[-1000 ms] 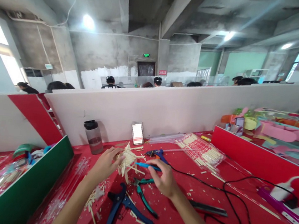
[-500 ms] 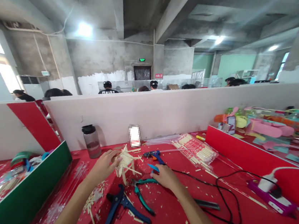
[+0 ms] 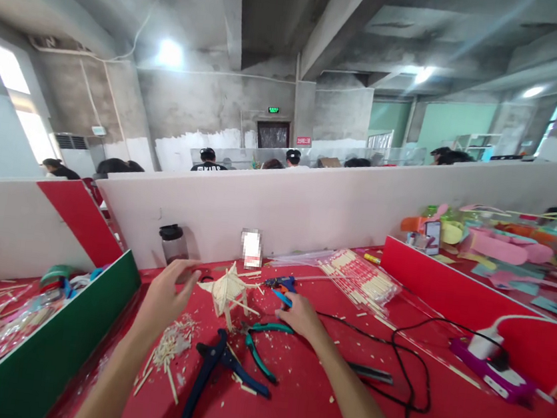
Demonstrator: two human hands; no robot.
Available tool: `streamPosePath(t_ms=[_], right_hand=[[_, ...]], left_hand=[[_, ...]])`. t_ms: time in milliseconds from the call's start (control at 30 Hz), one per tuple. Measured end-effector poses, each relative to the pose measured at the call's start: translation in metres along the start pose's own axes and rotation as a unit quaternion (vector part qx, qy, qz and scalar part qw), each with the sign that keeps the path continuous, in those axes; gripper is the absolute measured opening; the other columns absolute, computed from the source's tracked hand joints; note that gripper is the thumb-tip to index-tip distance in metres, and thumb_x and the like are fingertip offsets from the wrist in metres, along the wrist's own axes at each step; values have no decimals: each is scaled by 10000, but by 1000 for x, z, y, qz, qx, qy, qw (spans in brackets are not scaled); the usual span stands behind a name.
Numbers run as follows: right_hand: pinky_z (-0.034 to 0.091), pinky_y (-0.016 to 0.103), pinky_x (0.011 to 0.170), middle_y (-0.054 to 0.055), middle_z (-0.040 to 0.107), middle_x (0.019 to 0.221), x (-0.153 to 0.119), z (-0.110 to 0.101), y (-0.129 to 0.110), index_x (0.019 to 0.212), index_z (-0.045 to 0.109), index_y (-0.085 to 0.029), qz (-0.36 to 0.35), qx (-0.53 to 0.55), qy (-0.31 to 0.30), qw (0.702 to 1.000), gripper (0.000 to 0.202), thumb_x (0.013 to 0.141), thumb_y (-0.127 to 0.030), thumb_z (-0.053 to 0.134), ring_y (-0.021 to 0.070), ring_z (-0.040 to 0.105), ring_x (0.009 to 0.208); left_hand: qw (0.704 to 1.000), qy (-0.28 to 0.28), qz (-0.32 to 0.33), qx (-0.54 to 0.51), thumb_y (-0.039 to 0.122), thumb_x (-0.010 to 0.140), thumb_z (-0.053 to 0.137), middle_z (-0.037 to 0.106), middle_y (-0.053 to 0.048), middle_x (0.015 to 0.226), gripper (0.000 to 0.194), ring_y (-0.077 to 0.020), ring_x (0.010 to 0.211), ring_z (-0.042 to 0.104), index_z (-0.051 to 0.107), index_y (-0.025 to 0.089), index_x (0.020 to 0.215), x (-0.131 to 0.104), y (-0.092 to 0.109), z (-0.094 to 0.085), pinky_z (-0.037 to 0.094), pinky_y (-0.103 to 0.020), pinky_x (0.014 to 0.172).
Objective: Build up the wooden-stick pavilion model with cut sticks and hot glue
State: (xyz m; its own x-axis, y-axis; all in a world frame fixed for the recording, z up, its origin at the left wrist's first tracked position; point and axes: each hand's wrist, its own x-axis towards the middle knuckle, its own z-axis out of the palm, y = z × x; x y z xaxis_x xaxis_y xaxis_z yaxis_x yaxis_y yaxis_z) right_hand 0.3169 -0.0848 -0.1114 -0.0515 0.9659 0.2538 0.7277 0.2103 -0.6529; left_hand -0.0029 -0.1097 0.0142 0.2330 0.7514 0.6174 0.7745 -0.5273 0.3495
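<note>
A small model built of pale wooden sticks (image 3: pixel 227 290) stands on the red table between my hands. My left hand (image 3: pixel 171 291) is raised to its left, fingers apart and holding nothing. My right hand (image 3: pixel 300 315) is closed on a small blue tool (image 3: pixel 282 298), only partly visible, to the right of the model. Just behind that hand lies a blue glue gun (image 3: pixel 280 282). In front of the model are teal-handled pliers (image 3: pixel 262 351) and a dark blue cutter (image 3: pixel 220 363).
Stick offcuts (image 3: pixel 172 344) lie beside my left forearm. A dark bottle (image 3: pixel 172 244) stands by the white partition (image 3: pixel 309 206). Bundled sticks (image 3: pixel 359 275), a black cable (image 3: pixel 408 348) and a purple power strip (image 3: pixel 490 377) are on the right. Several people sit beyond the partition.
My left hand has let go of the stick model and moved left, away from it. My right hand stays near the glue gun with the blue tool. The view has shifted slightly.
</note>
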Motion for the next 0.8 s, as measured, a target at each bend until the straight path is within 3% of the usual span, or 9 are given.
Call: streamPosePath(t_ms=[100,133,233,333,400,567,667,733,800], right_hand=[[458,275,689,26,703,812,-3,-16,-16,898,664,-170,-26,54,28,998,155,799,-287,684,190,641,731],[472,285,725,26,703,824,-5,-21,-24,894,663,-167,-57,125,47,989,163,792,-291,692,193,644,763],[490,274,719,18,707,855,-17,-29,-51,906,686,-182,-112,299,22,947,209,793,-355,721,176,633,766],[462,242,613,-22,651,716,-32,-21,-78,826,690,-197,-123,357,-1,926,205,756,-369,777,137,557,633],[444,229,575,-43,602,657,-41,-10,-89,816,691,-206,-137,378,-27,915,200,763,-375,785,124,526,590],[495,259,655,-18,644,748,-49,3,-94,881,706,-214,-156,383,-34,910,293,808,-495,744,155,594,684],[511,290,736,22,680,851,-47,-4,-89,1070,698,-206,-180,346,-46,920,417,950,-572,538,187,635,790],[509,312,812,45,707,916,-46,-12,-85,1173,671,-211,-197,295,-51,933,436,1028,-521,402,207,661,882],[495,335,897,62,729,1047,-45,-19,-82,1235,651,-235,-223,222,-62,947,386,1050,-446,386,228,673,1007]], left_hand=[[991,129,-6,-24,390,979,491,719,-62,1038,243,-221,965,680,634,220,1077,-31,23,-5,519,-336,905],[989,146,13,-29,359,982,490,720,-52,977,206,-209,913,687,631,224,1048,-42,30,-1,532,-318,865],[992,77,98,-20,326,984,496,727,-48,924,173,-198,846,704,640,249,1039,-68,45,26,558,-296,798],[989,43,141,22,431,942,588,734,-88,1123,316,-251,1008,714,621,268,1212,-79,52,55,575,-332,874],[986,23,161,25,428,963,560,743,-72,1114,296,-235,998,724,628,294,1218,-81,54,65,584,-307,859],[986,33,162,-12,308,989,541,765,-26,965,161,-167,866,739,681,273,1059,-78,53,58,576,-242,821],[990,54,128,-37,278,986,535,759,-31,976,155,-163,888,735,678,244,1032,-74,49,52,572,-231,816],[990,64,113,-53,268,988,523,754,-31,958,160,-159,876,733,672,232,1031,-73,46,51,572,-227,803],[990,71,101,-63,261,988,518,751,-29,953,160,-158,877,730,667,227,1033,-72,42,53,571,-226,803]])
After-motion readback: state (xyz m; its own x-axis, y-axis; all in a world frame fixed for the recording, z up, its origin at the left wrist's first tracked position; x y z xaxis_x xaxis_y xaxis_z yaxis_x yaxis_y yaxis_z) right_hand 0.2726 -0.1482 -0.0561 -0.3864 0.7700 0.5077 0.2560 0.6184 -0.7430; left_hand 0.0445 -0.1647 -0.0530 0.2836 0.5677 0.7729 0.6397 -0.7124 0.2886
